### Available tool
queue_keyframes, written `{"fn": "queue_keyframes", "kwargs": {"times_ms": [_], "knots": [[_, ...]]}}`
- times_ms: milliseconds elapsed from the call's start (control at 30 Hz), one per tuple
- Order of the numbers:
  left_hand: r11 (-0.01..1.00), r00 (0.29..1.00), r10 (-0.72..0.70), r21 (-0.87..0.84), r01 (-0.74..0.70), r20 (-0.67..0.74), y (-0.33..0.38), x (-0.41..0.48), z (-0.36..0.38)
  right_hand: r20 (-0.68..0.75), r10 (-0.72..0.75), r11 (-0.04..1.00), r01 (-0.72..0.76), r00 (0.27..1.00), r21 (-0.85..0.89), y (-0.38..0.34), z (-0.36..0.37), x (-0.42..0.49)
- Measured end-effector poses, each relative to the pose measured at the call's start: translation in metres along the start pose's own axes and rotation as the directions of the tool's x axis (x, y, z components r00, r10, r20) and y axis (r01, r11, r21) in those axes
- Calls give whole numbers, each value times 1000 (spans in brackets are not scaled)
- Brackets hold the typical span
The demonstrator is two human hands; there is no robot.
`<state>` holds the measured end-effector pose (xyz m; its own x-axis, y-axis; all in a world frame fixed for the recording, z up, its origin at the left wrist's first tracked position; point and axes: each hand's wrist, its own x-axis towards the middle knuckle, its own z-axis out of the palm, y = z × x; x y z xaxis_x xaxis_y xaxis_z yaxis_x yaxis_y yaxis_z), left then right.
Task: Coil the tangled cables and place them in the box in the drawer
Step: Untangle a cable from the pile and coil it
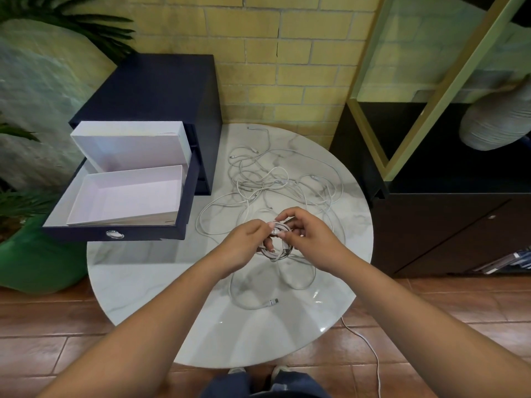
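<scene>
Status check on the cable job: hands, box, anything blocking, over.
Left hand and right hand both grip one coiled cable above the table. Box in the open drawer empty. Tangled cables lie on table; nothing blocks the box.

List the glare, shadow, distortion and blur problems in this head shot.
Head view: wide-angle distortion bows the brick wall and leans the shelf frame; small glare spots sit on the marble table near its front edge; soft shadows fall under the left hand and right hand; the grey vase at the right edge looks smeared; the loose cables barely stand out from the marble.
</scene>
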<state>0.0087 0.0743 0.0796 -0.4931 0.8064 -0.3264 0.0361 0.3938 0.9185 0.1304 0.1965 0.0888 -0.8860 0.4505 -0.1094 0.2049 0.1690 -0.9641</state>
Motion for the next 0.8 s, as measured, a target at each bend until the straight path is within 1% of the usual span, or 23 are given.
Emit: {"fn": "queue_keyframes", "kwargs": {"times_ms": [67, 133, 200, 300, 400, 467, 600, 700, 733, 800], "knots": [[994, 996, -38, -95, 45, 78, 1, -1, -3, 19, 10, 999, -11, 1000, 46, 0, -1, 0], [995, 994, -40, -88, 49, 105, 0, -1, -5, 34, 9, 999, -11, 999, 46, -1, -2, 0], [999, 999, -24, -45, 26, 49, -1, -1, -2, 32, 5, 1000, -6, 999, 28, -1, -1, 0], [1000, 998, 13, 28, -12, -57, 0, -1, 3, -11, 0, 1000, 0, 1000, -4, -2, -1, 2], [998, 996, 55, 39, -53, -65, 1, -1, 4, -50, -34, 989, 26, 998, -148, -1, -1, 2], [991, 994, 94, 101, -88, -51, 2, -1, 4, -48, -59, 976, 48, 997, -210, 1, 1, 1], [965, 981, 163, 223, -138, -101, 6, -4, 4, -21, -51, 981, 46, 999, -187, 2, 0, 0], [944, 972, 190, 298, -143, -136, 4, -4, 7, -4, -34, 983, 33, 999, -179, 0, -2, 1], [940, 970, 194, 311, -142, -144, 3, -4, 8, -7, -33, 983, 31, 999, -181, -1, -3, 1], [949, 969, 189, 284, -139, -159, 4, -4, 12, -10, -34, 982, 31, 999, -187, -3, -4, 2]]}}
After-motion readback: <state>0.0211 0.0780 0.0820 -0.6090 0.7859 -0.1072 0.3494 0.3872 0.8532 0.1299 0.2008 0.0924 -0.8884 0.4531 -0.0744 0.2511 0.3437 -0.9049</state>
